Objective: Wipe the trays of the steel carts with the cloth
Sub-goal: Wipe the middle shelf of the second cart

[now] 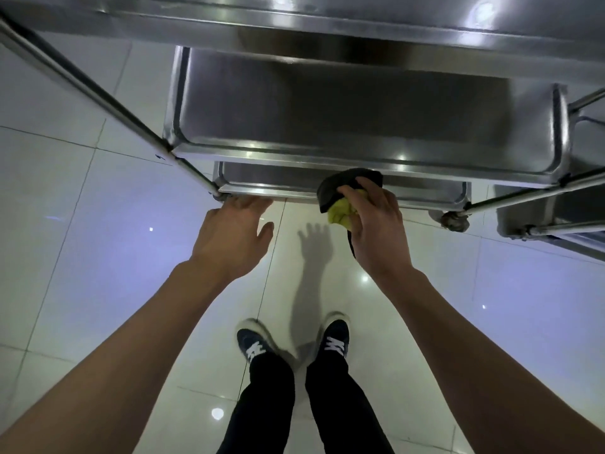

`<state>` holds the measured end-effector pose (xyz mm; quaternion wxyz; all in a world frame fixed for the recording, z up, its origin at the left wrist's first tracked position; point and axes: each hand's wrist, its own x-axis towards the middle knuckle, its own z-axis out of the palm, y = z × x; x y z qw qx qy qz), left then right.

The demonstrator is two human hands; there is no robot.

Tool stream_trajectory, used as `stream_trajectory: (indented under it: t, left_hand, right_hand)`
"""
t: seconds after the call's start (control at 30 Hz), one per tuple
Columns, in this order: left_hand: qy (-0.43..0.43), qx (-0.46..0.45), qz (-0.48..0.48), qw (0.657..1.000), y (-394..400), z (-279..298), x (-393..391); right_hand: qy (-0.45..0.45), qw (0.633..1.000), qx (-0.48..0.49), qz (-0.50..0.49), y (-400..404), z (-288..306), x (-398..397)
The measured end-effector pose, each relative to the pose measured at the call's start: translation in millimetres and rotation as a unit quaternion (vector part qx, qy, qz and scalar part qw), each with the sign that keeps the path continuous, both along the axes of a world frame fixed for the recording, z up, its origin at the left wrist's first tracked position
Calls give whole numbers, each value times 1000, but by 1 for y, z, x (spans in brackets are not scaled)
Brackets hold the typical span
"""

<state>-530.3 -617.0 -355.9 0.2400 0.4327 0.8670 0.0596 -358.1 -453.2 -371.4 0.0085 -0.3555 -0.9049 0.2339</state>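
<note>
A steel cart with three stacked trays fills the upper part of the head view: the top tray (327, 14), the middle tray (360, 106) and the bottom tray (268, 180) nearest the floor. My right hand (376, 231) is shut on a crumpled cloth (343, 204), dark grey outside and yellow-green inside, held at the front rim of the bottom tray. My left hand (232, 234) is open with fingers spread, its fingertips at the front left rim of the bottom tray, holding nothing.
A second steel cart (556, 221) stands close on the right. A caster wheel (453, 221) sits under the near cart's front right corner. Slanted steel legs (98, 93) run down on the left. My feet (294, 342) stand on glossy white floor tiles.
</note>
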Motion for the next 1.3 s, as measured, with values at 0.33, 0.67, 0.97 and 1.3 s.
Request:
stream_trajectory:
  t: [0.33,0.67,0.97,1.3]
  left_hand:
    - [73,38,10,997,7,-44,-86]
    - [141,51,52,987,3,-91,-150]
    - [225,114,90,964,-2,-136,-155]
    - [279,111,72,951,-12,-152,-149]
  right_hand:
    - [81,996,25,-1,-21,-45,-104]
    - [114,992,46,14,-4,-92,-206]
    - [69,989,131,3,-4,-140,-264]
    - [57,981,143,117,-4,-132,-240]
